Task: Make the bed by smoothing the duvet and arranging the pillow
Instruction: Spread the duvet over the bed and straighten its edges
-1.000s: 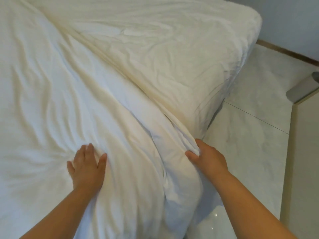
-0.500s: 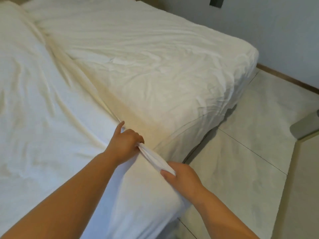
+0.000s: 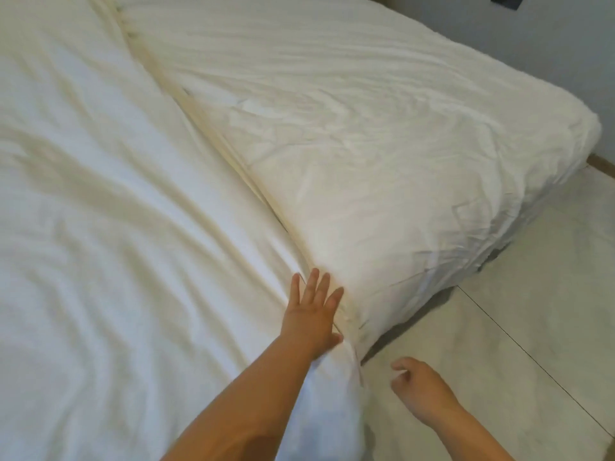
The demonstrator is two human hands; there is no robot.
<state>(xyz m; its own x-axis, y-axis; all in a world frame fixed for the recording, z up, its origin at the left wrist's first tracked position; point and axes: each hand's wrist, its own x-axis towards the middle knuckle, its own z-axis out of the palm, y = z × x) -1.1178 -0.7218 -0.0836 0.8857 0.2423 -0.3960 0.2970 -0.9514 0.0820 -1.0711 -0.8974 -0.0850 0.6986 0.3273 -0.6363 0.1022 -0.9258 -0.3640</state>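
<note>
A white duvet point(image 3: 109, 227) covers the left part of the bed, wrinkled, its folded edge running diagonally from top left to the bed's near side. Beyond that edge lies the bare white sheet on the mattress point(image 3: 382, 134). My left hand point(image 3: 314, 311) lies flat with straight, spread fingers on the duvet right at its edge near the bed's side. My right hand point(image 3: 419, 389) hangs over the floor beside the bed, fingers loosely curled, holding nothing. No pillow is in view.
Pale tiled floor point(image 3: 519, 327) runs along the right of the bed. A grey wall point(image 3: 549, 44) with a wooden skirting strip point(image 3: 602, 163) stands behind, and a dark wall plate point(image 3: 506, 1) shows at the top right.
Both hands let go of the duvet edge they were pinching. My left hand now lies flat on the duvet, and my right hand has dropped away over the floor.
</note>
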